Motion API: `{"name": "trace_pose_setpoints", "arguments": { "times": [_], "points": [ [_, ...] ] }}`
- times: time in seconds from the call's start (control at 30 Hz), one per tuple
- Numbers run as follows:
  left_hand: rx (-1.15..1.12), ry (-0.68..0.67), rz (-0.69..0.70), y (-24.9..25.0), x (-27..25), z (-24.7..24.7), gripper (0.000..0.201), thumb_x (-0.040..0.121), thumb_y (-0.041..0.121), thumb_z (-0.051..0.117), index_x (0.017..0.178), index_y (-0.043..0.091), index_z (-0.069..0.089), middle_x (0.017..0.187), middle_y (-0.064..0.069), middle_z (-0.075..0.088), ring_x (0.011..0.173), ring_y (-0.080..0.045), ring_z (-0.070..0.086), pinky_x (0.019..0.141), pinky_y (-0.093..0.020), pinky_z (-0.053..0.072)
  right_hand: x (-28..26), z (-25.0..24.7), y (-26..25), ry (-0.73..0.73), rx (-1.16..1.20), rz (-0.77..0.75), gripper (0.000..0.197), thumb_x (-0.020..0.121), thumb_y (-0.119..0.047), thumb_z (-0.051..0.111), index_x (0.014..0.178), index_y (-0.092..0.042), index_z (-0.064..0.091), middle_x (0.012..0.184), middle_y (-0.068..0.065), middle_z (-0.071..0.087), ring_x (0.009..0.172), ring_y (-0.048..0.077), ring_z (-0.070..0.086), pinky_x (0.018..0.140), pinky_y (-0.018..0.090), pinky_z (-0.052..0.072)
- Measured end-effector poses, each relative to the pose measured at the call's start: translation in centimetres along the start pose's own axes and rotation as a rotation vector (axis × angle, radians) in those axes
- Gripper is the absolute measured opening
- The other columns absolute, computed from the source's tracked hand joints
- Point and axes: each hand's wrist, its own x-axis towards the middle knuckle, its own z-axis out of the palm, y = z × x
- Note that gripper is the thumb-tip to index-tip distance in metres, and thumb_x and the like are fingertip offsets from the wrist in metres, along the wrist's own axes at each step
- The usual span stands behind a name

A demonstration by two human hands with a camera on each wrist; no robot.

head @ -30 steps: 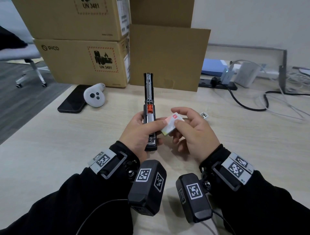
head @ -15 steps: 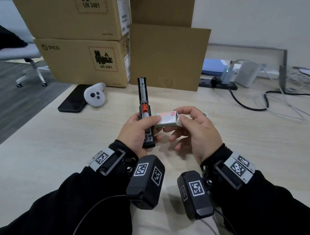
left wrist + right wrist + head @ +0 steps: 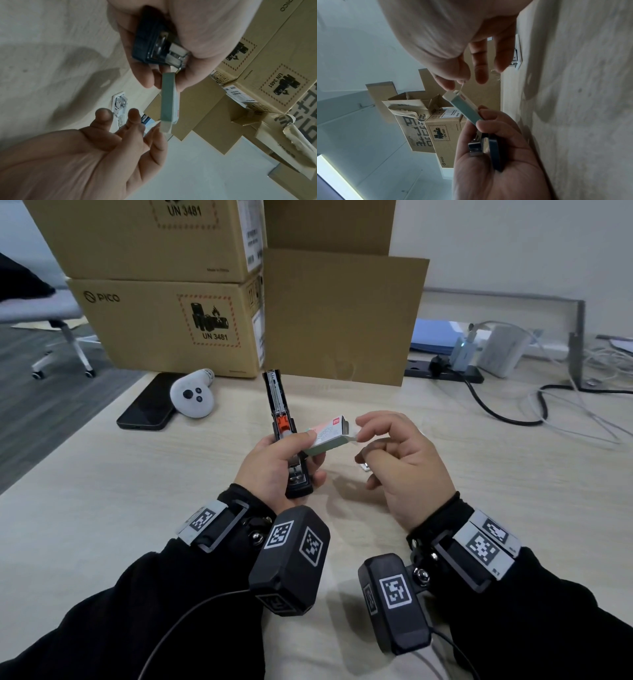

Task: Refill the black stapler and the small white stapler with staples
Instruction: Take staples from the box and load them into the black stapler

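Note:
The black stapler point(image 3: 278, 405) is swung open, its top arm pointing away from me and its orange pusher showing. My left hand point(image 3: 291, 451) grips its base point(image 3: 154, 44) in the palm. The same hand's thumb and fingers pinch one end of a small staple box point(image 3: 325, 436). My right hand point(image 3: 363, 429) pinches the white end flap point(image 3: 165, 127) of that box point(image 3: 465, 108) between thumb and forefinger. The small white stapler point(image 3: 119, 106) lies on the desk under my right hand, mostly hidden in the head view.
Stacked cardboard boxes point(image 3: 164, 326) and an upright cardboard sheet point(image 3: 342, 316) stand at the back of the desk point(image 3: 102, 508). A black phone point(image 3: 147, 405) and a white controller point(image 3: 191, 397) lie at the left. A power strip point(image 3: 445, 371) and cables point(image 3: 513, 412) lie at the right.
The open stapler and the box have shifted a little left. My right hand has left the box's body and now pinches its end flap, which has come open.

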Motion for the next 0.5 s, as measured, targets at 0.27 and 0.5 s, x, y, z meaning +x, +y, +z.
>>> {"name": "trace_pose_setpoints", "arguments": {
  "times": [0.27, 0.5],
  "points": [
    [0.005, -0.002, 0.012, -0.09, -0.12, -0.02, 0.052, 0.084, 0.009, 0.074, 0.131, 0.0, 0.054, 0.09, -0.013, 0.068, 0.059, -0.016, 0.068, 0.044, -0.024, 0.05, 0.24, 0.15, 0.16, 0.036, -0.028, -0.021, 0.014, 0.081, -0.024, 0.065, 0.068, -0.023, 0.069, 0.099, -0.007, 0.062, 0.071, 0.009, 0.053, 0.067, 0.03, 0.042],
    [0.022, -0.018, 0.006, 0.0, -0.07, -0.07, 0.054, 0.085, 0.011, 0.073, 0.134, 0.001, 0.053, 0.087, -0.011, 0.069, 0.058, -0.014, 0.068, 0.042, -0.024, 0.048, 0.17, -0.14, 0.29, 0.059, -0.038, 0.019, 0.02, 0.078, -0.027, 0.076, 0.096, -0.033, 0.072, 0.095, -0.006, 0.066, 0.067, 0.011, 0.052, 0.063, 0.028, 0.045]
  ]
}}
